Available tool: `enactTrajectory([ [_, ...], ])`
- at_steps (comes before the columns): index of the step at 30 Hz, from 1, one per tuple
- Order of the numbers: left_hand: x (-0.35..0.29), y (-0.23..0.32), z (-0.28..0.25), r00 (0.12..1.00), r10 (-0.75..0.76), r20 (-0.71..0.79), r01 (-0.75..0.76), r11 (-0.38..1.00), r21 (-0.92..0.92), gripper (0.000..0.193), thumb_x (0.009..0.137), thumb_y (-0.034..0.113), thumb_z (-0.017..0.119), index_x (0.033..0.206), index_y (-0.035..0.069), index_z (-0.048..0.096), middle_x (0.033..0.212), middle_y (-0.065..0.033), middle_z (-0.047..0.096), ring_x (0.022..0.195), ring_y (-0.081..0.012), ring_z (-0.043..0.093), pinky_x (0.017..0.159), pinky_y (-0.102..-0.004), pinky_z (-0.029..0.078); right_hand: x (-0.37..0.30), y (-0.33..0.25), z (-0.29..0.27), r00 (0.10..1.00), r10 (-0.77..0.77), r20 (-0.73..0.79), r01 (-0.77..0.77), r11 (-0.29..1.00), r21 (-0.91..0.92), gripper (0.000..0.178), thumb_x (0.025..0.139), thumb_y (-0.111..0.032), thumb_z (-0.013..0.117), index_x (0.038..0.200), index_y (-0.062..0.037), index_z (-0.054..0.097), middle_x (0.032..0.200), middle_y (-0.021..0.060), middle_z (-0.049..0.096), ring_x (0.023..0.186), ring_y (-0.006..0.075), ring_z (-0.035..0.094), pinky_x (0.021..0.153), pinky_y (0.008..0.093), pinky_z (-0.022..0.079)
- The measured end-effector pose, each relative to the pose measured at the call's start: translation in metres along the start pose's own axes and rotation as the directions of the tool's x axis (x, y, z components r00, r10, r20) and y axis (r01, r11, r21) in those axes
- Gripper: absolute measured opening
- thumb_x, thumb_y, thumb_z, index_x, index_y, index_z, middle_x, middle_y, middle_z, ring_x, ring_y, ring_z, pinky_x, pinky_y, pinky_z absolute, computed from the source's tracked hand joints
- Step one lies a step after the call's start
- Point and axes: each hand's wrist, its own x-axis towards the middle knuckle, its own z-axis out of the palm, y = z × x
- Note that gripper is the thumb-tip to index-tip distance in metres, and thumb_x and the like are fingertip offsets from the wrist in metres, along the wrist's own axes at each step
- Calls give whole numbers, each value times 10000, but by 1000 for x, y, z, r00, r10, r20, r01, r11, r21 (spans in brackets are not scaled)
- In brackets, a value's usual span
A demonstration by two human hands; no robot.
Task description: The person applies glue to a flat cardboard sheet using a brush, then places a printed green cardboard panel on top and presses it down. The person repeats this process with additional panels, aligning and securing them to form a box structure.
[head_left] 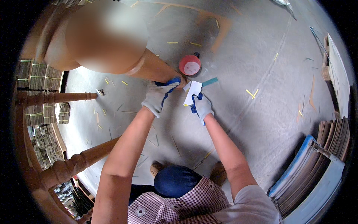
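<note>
My left hand [160, 95], in a white and blue work glove, wraps round the lower end of a thick brown wooden furniture leg [158, 67]. Just right of that end, my gloved right hand [202, 105] pinches a small white rectangular piece [193, 93]; whether it is paper or card I cannot tell. Beside the piece a teal strip [210, 82] lies on the floor. A red cup [190, 65] with a dark handle and something whitish inside stands beyond both hands. Part of the furniture above the leg is blurred.
More turned wooden legs [80, 160] reach in from the left. Bundled stacks of flat brown material [39, 80] stand behind them. At the right are a blue-edged stack of sheets [302, 175] and a leaning pale panel [339, 74]. Yellow scraps [253, 94] litter the grey floor.
</note>
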Motion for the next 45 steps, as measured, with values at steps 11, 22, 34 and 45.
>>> enactTrajectory([
  [11,6,19,7,976,-209,60,218,938,-269,429,702,158,691,1069,0,535,1088,-123,561,1018,-214,527,875,-309,402,28,-12,23,999,52,-8,-51,999,9,184,839,-191,471,827,-25,549,590,83,567,416,164,538,382,289,448],
  [22,30,-120,1,972,-131,196,-44,716,697,434,846,332,446,1197,78,465,1246,-113,461,1179,-276,385,991,-359,269,54,12,21,996,35,81,-16,976,-217,188,843,-219,482,791,-47,535,558,71,545,407,156,504,372,298,410],
  [34,25,-87,20,844,-448,295,-1,548,837,576,796,471,467,1246,115,415,1284,-111,421,1208,-283,345,1011,-350,234,43,0,8,987,42,153,1,963,-271,212,845,-246,491,825,-38,526,575,87,559,422,163,512,379,312,404],
  [45,-41,-109,59,794,-592,138,531,786,317,484,665,231,701,1070,25,534,1009,-131,599,909,-229,574,782,-305,451,-17,-11,-51,986,143,80,-130,980,-154,209,849,-250,489,875,-56,560,574,58,571,450,144,532,424,300,435],
])
